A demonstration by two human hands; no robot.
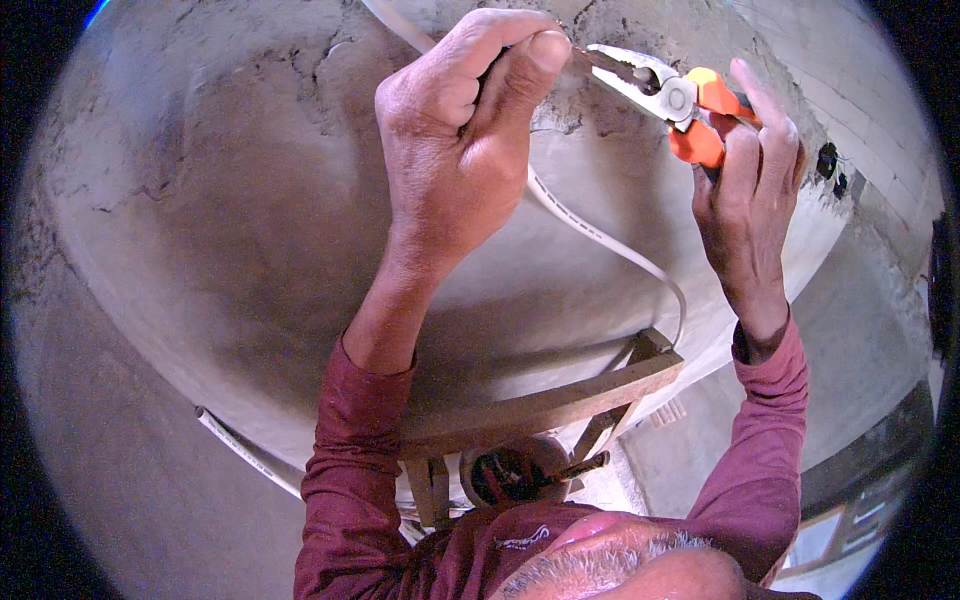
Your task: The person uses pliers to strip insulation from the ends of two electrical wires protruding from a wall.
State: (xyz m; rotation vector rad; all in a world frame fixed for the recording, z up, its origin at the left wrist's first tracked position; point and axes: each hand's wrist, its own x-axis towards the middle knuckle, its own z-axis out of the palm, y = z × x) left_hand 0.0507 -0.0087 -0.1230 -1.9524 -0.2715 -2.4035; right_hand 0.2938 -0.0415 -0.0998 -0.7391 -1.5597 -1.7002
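Observation:
Near the top centre, my left hand point(465, 142) pinches thin copper-coloured wire point(579, 54) between thumb and forefinger. To its right, my right hand point(750, 165) holds combination pliers with orange handles point(675, 97). The pliers' jaws are parted and point at the wire beside my left fingertips; whether they touch it I cannot tell. A white cable or tube point(600, 236) with printed marks passes behind my left hand and curves down to the wooden frame. Most of the wire is hidden by my fingers.
A rough plastered wall or ceiling surface point(262, 247) fills the background. Below my hands stands a wooden frame point(555, 409), with a bucket point(517, 472) holding dark items under it. A white conduit point(247, 454) sticks out at lower left. Dark wire ends point(829, 161) poke from a hole at right.

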